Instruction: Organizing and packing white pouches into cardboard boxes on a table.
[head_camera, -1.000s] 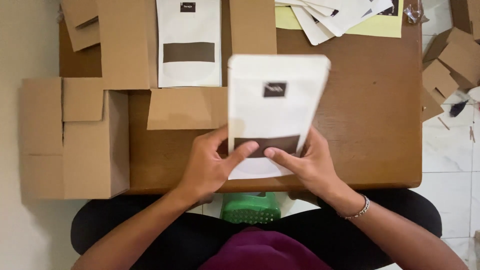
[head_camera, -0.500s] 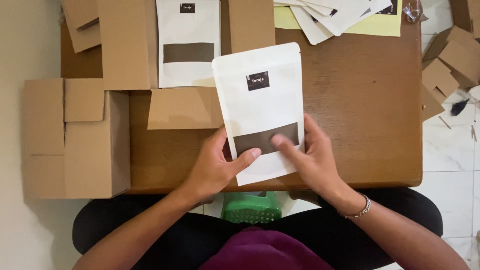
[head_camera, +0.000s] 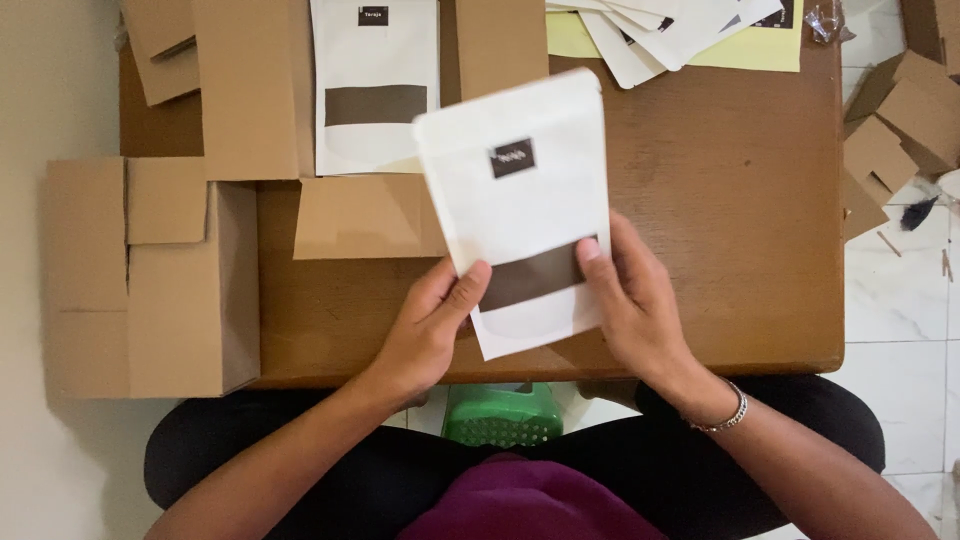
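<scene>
Both your hands hold 1 white pouch (head_camera: 520, 200) above the counter (head_camera: 720, 260), tilted slightly, top edge leaning left. Pouch has a small dark label near the top and a brown band across the lower part.

Left hand (head_camera: 425, 335): grip pinching the pouch's lower left edge, thumb on the front by the band's left end, other fingers behind, out of view.

Right hand (head_camera: 635, 300): grip pinching the lower right edge, thumb on the band's right end. Bracelet (head_camera: 725, 415) on that wrist.

Pouch sits between both hands, near the counter's front edge, roughly mid-counter. Can't tell if its bottom edge touches the wood.

Around it:
- 2nd pouch (head_camera: 375, 85) lies flat at the counter's far side, same label and band.
- Flat cardboard pieces (head_camera: 245, 90) on the far left, 1 more (head_camera: 365, 215) just left of the held pouch.
- Cardboard box (head_camera: 145, 285) at the counter's left end, overhanging it.
- Stack of white pouches on a yellow sheet (head_camera: 745, 50) at the far right.
- More cardboard (head_camera: 895, 120) on the tile floor to the right.
- Green stool (head_camera: 500, 415) under the counter, by your lap.
</scene>
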